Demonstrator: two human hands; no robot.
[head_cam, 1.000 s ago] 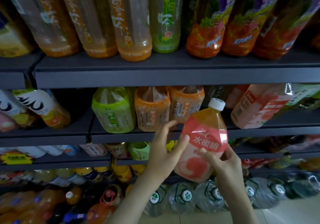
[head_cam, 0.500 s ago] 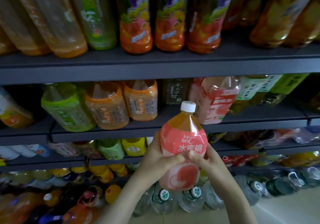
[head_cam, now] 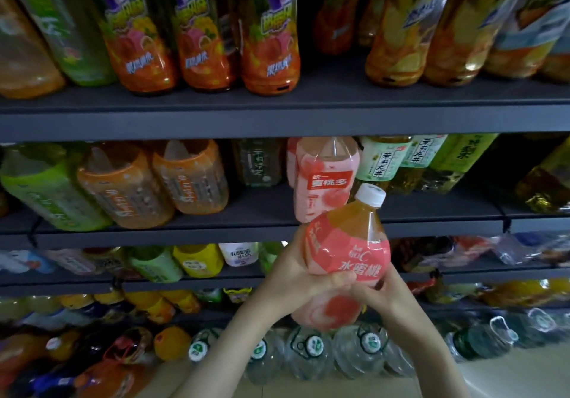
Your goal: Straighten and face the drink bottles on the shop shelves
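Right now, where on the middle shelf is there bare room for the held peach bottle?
Bare shelf front between the orange-label bottles and the pink bottle; another patch right of the green tea bottles. Left end and lower shelves are crowded.

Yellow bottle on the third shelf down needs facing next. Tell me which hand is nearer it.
Left. The left hand is right of the yellow bottle, holding the pink bottle; the right hand holds that bottle's far side.

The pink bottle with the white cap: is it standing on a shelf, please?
No, the left hand and the right hand hold the pink bottle in the air in front of the shelves.
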